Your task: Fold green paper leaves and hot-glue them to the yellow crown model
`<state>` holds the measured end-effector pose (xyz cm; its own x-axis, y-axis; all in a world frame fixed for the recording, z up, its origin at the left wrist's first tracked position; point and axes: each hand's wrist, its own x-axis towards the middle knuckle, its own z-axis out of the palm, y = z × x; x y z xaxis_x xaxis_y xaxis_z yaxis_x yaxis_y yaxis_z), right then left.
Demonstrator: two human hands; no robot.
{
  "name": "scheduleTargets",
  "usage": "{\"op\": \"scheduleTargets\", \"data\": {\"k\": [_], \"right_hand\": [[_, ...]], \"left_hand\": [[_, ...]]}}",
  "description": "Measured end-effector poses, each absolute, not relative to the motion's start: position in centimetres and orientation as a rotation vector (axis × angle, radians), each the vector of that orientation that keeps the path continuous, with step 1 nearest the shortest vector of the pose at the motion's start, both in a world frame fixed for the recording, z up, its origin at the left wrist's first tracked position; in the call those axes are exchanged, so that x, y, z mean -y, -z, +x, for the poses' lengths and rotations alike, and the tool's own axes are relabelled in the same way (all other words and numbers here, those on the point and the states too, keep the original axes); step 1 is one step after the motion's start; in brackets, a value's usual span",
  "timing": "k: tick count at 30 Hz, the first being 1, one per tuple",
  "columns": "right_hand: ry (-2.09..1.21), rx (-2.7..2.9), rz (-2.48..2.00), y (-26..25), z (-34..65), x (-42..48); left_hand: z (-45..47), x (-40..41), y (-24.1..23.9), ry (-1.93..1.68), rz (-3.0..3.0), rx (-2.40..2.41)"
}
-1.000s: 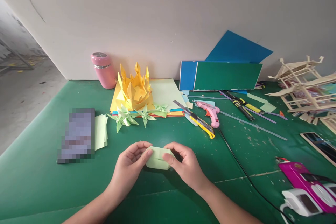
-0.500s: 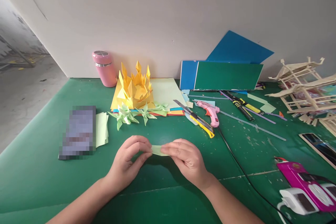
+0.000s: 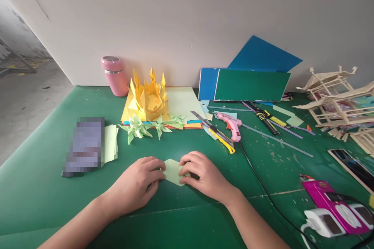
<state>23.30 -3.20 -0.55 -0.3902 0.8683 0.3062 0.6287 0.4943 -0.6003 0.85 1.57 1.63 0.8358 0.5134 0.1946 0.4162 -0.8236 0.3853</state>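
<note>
A small light green sheet of folding paper lies spread near the table's front middle, its top and bottom corners showing between my hands. At its left edge, my left hand has bent fingers closed on the paper. My right hand holds the right edge with curled fingertips; that edge is partly hidden under them. Beyond my hands stand several light green folded paper flowers and a yellow folded-paper piece with upright points, set on stacked coloured sheets.
Left are a blurred-out dark item and light green papers. A pink flask stands behind. To the right lie a yellow utility knife, a pink glue gun with its cord, a magenta power strip and a stick model.
The paper, a narrow folded strip before, is now opened out wider and lower against the table. My fingers have shifted from pinching its ends to resting bent along its sides.
</note>
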Motion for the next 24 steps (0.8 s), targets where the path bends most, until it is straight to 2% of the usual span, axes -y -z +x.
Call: {"op": "scheduleTargets", "data": {"k": [8, 17, 24], "right_hand": [[-0.631, 2.132, -1.248, 0.2, 24.5, 3.0], [-0.449, 2.11, -1.166, 1.2, 24.2, 2.9], [-0.474, 2.111, -1.192, 1.0, 24.2, 3.2]], "left_hand": [[-0.3, -1.0, -0.2, -0.397, 2.739, -0.721], [-1.7, -0.3, 0.0, -0.381, 2.676, -0.737], [-1.5, -0.6, -0.8, -0.335, 2.719, -0.762]]}}
